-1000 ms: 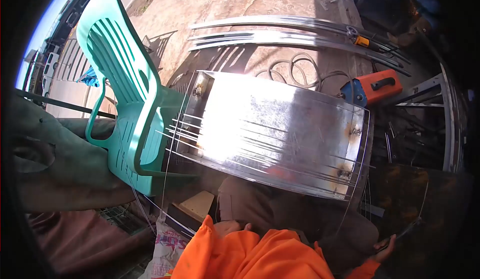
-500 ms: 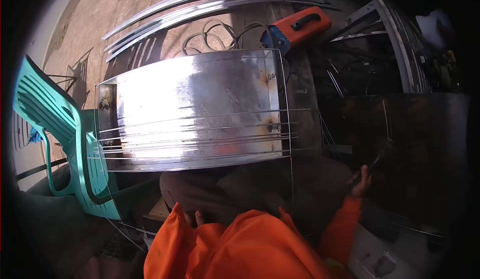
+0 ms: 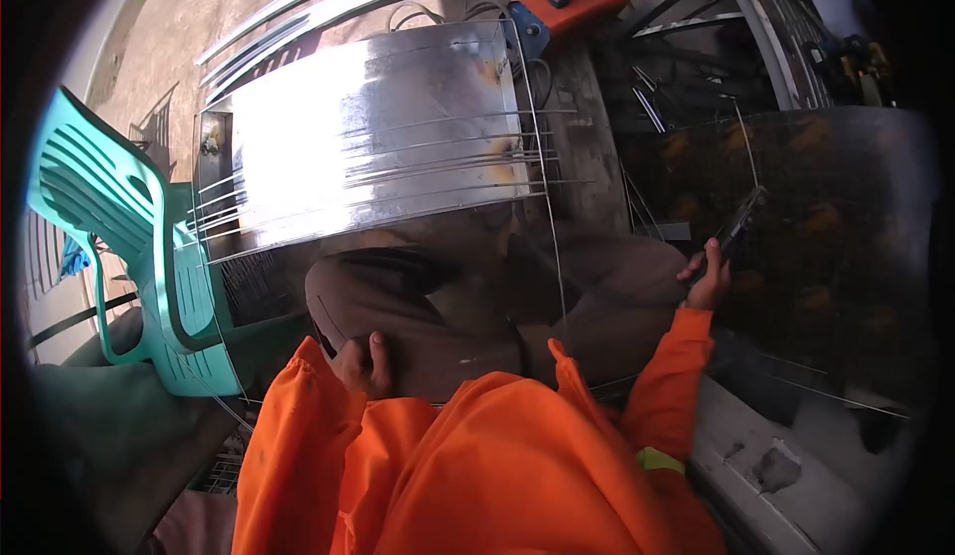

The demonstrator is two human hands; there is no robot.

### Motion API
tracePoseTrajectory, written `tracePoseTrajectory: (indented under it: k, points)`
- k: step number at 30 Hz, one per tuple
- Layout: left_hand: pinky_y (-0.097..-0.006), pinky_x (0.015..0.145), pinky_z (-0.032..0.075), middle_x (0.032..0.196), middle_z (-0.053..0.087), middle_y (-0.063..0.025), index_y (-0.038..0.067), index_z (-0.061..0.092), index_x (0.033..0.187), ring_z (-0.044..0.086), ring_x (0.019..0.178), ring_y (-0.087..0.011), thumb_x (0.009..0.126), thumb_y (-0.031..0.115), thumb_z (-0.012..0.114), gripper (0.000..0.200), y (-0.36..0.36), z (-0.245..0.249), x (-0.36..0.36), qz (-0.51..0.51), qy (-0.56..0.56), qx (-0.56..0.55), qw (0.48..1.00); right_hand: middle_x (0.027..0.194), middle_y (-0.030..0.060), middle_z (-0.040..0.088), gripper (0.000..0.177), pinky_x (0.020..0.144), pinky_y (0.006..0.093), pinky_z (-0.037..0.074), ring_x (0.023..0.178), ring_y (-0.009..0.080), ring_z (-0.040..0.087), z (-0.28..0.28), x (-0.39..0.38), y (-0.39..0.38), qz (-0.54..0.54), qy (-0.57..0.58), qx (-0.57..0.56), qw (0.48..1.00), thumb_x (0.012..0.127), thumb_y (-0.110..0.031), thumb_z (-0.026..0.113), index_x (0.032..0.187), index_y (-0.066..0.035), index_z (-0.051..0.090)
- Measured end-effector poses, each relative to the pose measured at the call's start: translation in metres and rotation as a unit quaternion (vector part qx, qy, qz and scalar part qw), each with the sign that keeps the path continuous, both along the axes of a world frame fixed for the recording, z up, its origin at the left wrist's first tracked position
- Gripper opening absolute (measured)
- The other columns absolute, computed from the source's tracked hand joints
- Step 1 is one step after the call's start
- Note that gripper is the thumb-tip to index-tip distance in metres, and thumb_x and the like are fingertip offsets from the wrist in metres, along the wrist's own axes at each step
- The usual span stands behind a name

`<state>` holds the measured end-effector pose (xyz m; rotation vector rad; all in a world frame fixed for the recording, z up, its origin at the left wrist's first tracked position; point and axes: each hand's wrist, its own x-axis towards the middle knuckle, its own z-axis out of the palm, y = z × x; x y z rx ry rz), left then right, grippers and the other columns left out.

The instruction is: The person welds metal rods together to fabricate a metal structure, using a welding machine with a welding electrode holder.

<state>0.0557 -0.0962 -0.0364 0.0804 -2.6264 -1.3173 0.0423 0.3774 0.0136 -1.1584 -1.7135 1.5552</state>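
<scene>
My right hand [image 3: 707,275] grips a dark electrode holder [image 3: 741,221], with a thin welding rod [image 3: 746,144] clamped at its far end and pointing away. It is out to the right, beside my knee. My left hand [image 3: 364,366] rests on my lap at the sleeve's end, holding nothing, thumb and finger apart. In front of my legs lies a shiny sheet-metal tray [image 3: 298,117] with raised edges and brownish heat marks at its right end. Several thin metal rods [image 3: 398,165] run lengthwise across it, and longer wires cross near both ends.
A green plastic chair [image 3: 164,227] stands at the left. Beyond the tray are an orange welding machine [image 3: 567,10] with coiled cable and long metal bars [image 3: 288,33]. A metal frame [image 3: 761,28] leans at the back right. A dark, stained panel [image 3: 826,257] lies at the right.
The view has tipped downward, so the tray and chair sit higher in it. My right hand, still gripping the electrode holder, appears higher too. More of my left hand shows.
</scene>
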Motion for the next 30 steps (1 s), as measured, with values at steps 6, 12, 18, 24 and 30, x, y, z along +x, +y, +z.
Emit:
tracePoseTrajectory:
  k: [6,12,18,24,30]
  points:
    - [-0.0381,0.045,0.034,0.053,0.043,-0.0133,0.004,0.042,0.062,0.045,0.045,-0.0314,0.084,0.011,0.07,0.037,0.003,0.016,0.002,-0.004,0.03,-0.08,0.996,0.06,0.0018,0.044,0.034,0.042,0.0259,0.039,0.046,0.0117,0.044,-0.006,0.009,0.003,0.015,0.02,0.005,1.0,0.091,-0.031,0.063,0.103,-0.001,0.055]
    - [-0.0378,0.044,0.034,0.053,0.042,-0.0135,0.005,0.041,0.06,0.043,0.044,-0.0318,0.083,0.015,0.072,0.039,-0.001,0.018,0.006,0.008,0.057,-0.075,0.996,0.06,0.0021,0.045,0.038,0.042,0.0263,0.04,0.045,0.0121,0.044,-0.011,0.021,0.002,0.011,0.021,0.007,1.0,0.091,-0.032,0.064,0.109,0.001,0.055]
    - [-0.0369,0.045,0.036,0.052,0.044,-0.0129,0.005,0.043,0.061,0.045,0.045,-0.0311,0.085,0.019,0.071,0.04,0.0,0.017,0.01,0.031,0.065,-0.076,0.995,0.063,0.0019,0.047,0.031,0.048,0.0265,0.043,0.054,0.0111,0.046,0.004,0.047,-0.02,0.035,0.071,0.014,0.997,0.092,-0.029,0.063,0.104,-0.002,0.054]
    - [-0.0342,0.046,0.037,0.054,0.046,-0.0116,0.002,0.046,0.063,0.039,0.045,-0.0268,0.087,0.021,0.07,0.04,-0.004,0.019,0.023,0.035,0.035,-0.079,0.996,0.075,0.0081,0.056,0.022,0.068,0.0325,0.046,0.07,0.0163,0.053,0.05,0.116,-0.09,0.122,0.159,0.033,0.979,0.097,-0.023,0.053,0.105,-0.003,0.048]
    - [-0.0324,0.048,0.039,0.055,0.048,-0.0116,0.003,0.047,0.063,0.043,0.046,-0.0256,0.087,0.022,0.07,0.039,-0.002,0.02,0.021,0.051,0.05,-0.067,0.995,0.088,0.013,0.057,0.026,0.085,0.0394,0.046,0.086,0.0223,0.055,0.041,0.185,-0.154,0.239,0.138,0.145,0.95,0.1,-0.024,0.047,0.115,-0.003,0.043]
